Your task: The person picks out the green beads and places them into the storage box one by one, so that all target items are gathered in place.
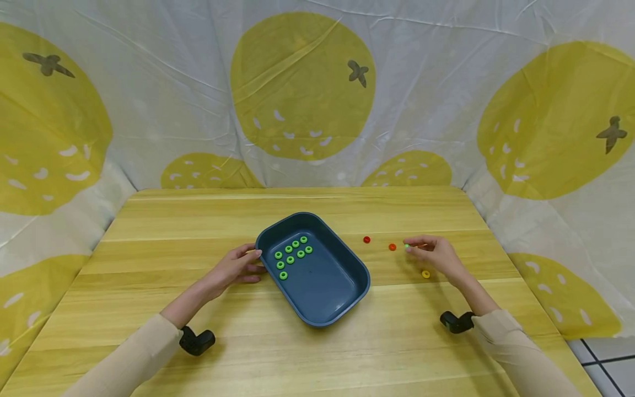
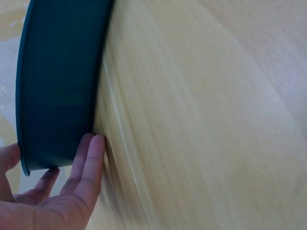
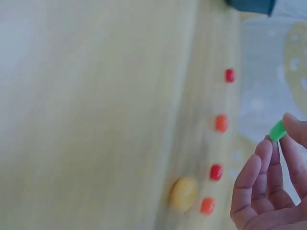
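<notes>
A dark blue tray [image 1: 324, 286] stands at a slant on the wooden table, with several green rings [image 1: 290, 259] on its floor toward the far left end. My left hand [image 1: 238, 266] holds the tray's left side, thumb at the rim and fingers against the outer wall, as the left wrist view [image 2: 60, 201] shows up close. Right of the tray, my right hand [image 1: 436, 255] pinches a small green ring [image 3: 277, 130] between thumb and fingertip, raised over the table. Near it lie a red ring [image 1: 366, 240], an orange ring [image 1: 392, 247] and a yellow ring [image 1: 425, 274].
The right wrist view shows a further red piece [image 3: 216, 172] and orange piece [image 3: 207, 206] in line; my hand hides them from the head view. A white cloth [image 1: 198, 110] with yellow fruit prints hangs behind and beside the wooden table [image 1: 397, 342].
</notes>
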Demonstrator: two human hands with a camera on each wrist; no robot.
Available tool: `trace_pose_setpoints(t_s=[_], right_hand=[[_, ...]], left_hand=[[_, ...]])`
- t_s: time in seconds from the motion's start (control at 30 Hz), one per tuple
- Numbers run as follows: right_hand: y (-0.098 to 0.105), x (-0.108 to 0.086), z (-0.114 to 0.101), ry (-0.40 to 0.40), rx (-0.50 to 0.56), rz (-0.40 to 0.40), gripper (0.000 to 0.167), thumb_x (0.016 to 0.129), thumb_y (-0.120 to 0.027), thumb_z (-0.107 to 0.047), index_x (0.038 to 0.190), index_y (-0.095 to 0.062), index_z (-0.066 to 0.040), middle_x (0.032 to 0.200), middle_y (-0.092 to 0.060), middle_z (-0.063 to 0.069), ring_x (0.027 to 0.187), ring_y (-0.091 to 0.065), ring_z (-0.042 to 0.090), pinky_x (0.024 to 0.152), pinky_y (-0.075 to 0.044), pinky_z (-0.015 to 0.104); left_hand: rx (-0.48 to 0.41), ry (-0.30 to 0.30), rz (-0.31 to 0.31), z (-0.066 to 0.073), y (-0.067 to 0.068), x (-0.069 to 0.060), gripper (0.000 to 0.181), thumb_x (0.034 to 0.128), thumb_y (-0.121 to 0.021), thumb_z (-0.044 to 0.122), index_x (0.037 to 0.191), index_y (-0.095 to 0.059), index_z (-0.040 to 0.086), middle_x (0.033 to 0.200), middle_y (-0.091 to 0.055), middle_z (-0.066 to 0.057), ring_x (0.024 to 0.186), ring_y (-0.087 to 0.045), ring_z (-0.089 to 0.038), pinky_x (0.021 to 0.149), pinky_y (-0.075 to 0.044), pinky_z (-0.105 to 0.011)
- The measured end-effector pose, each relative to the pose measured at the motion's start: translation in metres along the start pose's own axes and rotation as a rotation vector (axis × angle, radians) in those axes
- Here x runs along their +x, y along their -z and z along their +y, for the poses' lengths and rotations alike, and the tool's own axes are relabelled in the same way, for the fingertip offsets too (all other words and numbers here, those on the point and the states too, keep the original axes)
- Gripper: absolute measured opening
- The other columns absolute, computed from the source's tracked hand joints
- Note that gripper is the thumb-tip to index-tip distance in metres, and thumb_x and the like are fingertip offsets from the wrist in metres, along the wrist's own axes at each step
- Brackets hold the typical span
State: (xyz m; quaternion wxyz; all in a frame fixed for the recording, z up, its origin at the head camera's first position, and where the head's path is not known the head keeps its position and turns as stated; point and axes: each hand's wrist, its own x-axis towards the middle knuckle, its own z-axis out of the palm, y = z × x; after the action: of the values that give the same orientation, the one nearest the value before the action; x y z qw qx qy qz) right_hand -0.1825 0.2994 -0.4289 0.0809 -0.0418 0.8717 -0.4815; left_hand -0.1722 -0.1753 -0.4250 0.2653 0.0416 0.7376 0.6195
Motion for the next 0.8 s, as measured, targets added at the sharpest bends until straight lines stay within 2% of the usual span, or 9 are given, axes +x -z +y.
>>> trace_pose_setpoints(t_s=[0.1, 0.23, 0.33, 0.5, 0.63, 0.8], right_hand=[[-0.003, 0.003, -0.013, -0.03, 0.11, -0.029, 0.049, 0.089, -0.063, -0.032, 0.126, -0.057, 0.0, 0.124, -0.061, 0.016, 0.101, -0.063, 0.018, 0.085, -0.055, 0.035], [-0.009, 0.013, -0.025, -0.057, 0.213, -0.052, 0.054, 0.088, -0.064, -0.035, 0.129, -0.054, -0.001, 0.123, -0.06, 0.0, 0.104, -0.06, 0.012, 0.089, -0.053, 0.034], [-0.014, 0.021, -0.036, -0.067, 0.287, -0.058, 0.051, 0.087, -0.065, -0.035, 0.127, -0.056, -0.004, 0.12, -0.059, -0.005, 0.102, -0.059, 0.009, 0.091, -0.053, 0.033], [-0.026, 0.031, -0.054, -0.077, 0.386, -0.068, 0.046, 0.086, -0.067, -0.032, 0.124, -0.058, -0.007, 0.13, -0.053, 0.006, 0.101, -0.056, 0.009, 0.09, -0.052, 0.031], [-0.036, 0.038, -0.066, -0.069, 0.388, -0.079, 0.049, 0.086, -0.067, -0.031, 0.126, -0.056, -0.004, 0.135, -0.05, 0.012, 0.1, -0.057, 0.01, 0.09, -0.052, 0.03], [-0.05, 0.046, -0.079, -0.032, 0.401, -0.102, 0.051, 0.087, -0.067, -0.028, 0.128, -0.054, 0.0, 0.135, -0.051, 0.014, 0.102, -0.057, 0.011, 0.094, -0.051, 0.036]], left_hand=[[-0.003, -0.002, -0.001, 0.0, 0.0, 0.0, 0.062, 0.1006, -0.041, 0.033, 0.145, -0.019, -0.005, 0.137, -0.044, -0.032, 0.115, -0.059, -0.033, 0.092, -0.053, -0.041], [-0.003, -0.005, 0.002, -0.001, 0.001, 0.001, 0.062, 0.1006, -0.04, 0.033, 0.145, -0.02, -0.005, 0.135, -0.046, -0.031, 0.113, -0.06, -0.032, 0.091, -0.053, -0.04], [-0.008, 0.006, 0.016, -0.002, 0.001, 0.002, 0.06, 0.1005, -0.041, 0.033, 0.144, -0.022, -0.004, 0.135, -0.047, -0.03, 0.112, -0.061, -0.031, 0.091, -0.054, -0.039], [-0.008, 0.02, 0.027, -0.002, 0.0, 0.002, 0.06, 0.1005, -0.041, 0.033, 0.144, -0.023, -0.004, 0.137, -0.044, -0.031, 0.112, -0.061, -0.031, 0.09, -0.054, -0.039], [-0.009, 0.02, 0.021, -0.002, 0.0, 0.002, 0.06, 0.1008, -0.04, 0.033, 0.144, -0.022, -0.004, 0.14, -0.041, -0.031, 0.114, -0.06, -0.032, 0.091, -0.054, -0.039], [-0.004, 0.014, 0.016, -0.002, 0.001, 0.002, 0.06, 0.1012, -0.039, 0.032, 0.145, -0.021, -0.005, 0.142, -0.038, -0.032, 0.117, -0.057, -0.036, 0.092, -0.053, -0.04]])
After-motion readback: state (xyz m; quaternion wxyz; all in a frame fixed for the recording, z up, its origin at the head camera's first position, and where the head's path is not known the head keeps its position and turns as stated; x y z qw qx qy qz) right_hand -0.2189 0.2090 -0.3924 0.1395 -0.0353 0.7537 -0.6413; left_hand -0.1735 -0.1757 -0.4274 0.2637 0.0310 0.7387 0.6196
